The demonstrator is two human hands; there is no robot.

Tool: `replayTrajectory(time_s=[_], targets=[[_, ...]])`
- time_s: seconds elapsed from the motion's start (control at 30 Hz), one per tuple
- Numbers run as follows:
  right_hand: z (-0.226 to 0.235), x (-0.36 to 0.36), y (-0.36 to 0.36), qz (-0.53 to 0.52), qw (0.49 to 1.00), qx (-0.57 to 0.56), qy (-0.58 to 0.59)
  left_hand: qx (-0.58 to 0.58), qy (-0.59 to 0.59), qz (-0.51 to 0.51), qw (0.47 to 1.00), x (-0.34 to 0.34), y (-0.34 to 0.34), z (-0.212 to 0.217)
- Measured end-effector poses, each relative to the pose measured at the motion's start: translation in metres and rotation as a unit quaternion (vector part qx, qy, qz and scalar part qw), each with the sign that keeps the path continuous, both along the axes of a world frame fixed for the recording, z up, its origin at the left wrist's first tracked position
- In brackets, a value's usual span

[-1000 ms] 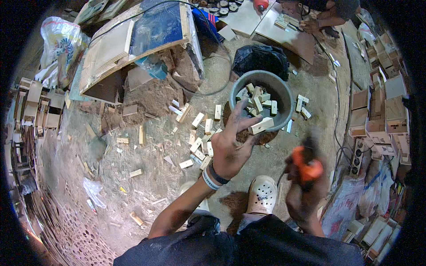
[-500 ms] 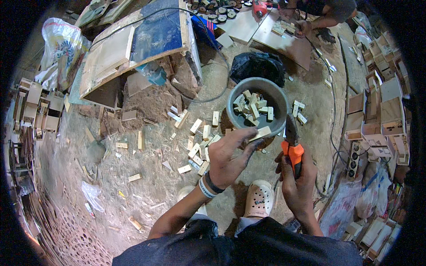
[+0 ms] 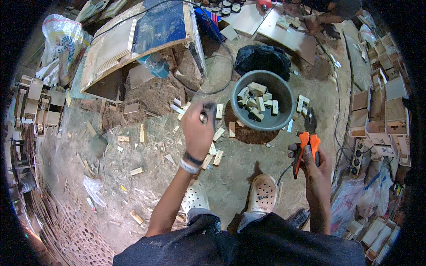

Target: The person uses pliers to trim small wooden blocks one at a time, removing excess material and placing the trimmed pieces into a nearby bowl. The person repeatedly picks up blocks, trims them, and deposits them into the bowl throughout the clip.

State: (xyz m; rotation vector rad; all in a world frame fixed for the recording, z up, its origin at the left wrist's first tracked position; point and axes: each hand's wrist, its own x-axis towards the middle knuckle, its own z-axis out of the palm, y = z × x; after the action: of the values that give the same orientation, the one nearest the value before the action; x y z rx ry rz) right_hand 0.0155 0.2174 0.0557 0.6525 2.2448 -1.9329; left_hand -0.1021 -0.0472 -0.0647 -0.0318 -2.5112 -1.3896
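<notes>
My right hand (image 3: 316, 170) is wrapped round a pair of pliers (image 3: 309, 137) with orange and black handles. Its handles are spread and its dark jaws point away from me. My left hand (image 3: 197, 133) is over loose wooden blocks (image 3: 218, 157) on the floor, its fingers curled and smeared by motion. Whether anything is between them cannot be made out. A grey round basin (image 3: 286, 116) stands ahead, between the hands and farther off, holding several pale wooden blocks (image 3: 260, 104).
Behind the basin lies a black plastic bag (image 3: 262, 60). A tilted board structure (image 3: 155, 26) with a cable stands at the far left. Another person's hand (image 3: 313, 24) works by white boards (image 3: 284, 37). Wooden pieces (image 3: 386, 115) are stacked at the right, near a power strip (image 3: 356, 162).
My left hand has moved left from the basin to the floor blocks; the block it held no longer shows in it. My right hand has shifted right, and the pliers' handles have spread apart.
</notes>
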Motion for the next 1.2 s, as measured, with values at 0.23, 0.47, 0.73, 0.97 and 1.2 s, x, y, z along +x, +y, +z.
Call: replayTrajectory(time_s=[0.23, 0.47, 0.73, 0.97, 1.2], targets=[[-0.025, 0.002, -0.01, -0.005, 0.993, -0.112, -0.042, -0.255, -0.107, -0.211, 0.938, 0.104, -0.011, -0.04], [-0.027, 0.011, -0.014, 0.022, 0.992, -0.116, -0.055, -0.183, -0.122, -0.186, 0.958, 0.108, -0.01, -0.041], [-0.051, 0.023, -0.017, -0.011, 0.975, -0.188, -0.114, 0.153, -0.275, -0.149, 0.937, 0.095, -0.02, 0.0], [-0.07, 0.037, -0.029, 0.129, 0.963, -0.17, -0.162, 0.573, -0.389, -0.11, 0.713, 0.089, -0.02, 0.013], [-0.071, 0.043, -0.03, 0.239, 0.918, -0.272, -0.161, 0.567, -0.37, -0.149, 0.721, 0.089, -0.006, 0.018]])
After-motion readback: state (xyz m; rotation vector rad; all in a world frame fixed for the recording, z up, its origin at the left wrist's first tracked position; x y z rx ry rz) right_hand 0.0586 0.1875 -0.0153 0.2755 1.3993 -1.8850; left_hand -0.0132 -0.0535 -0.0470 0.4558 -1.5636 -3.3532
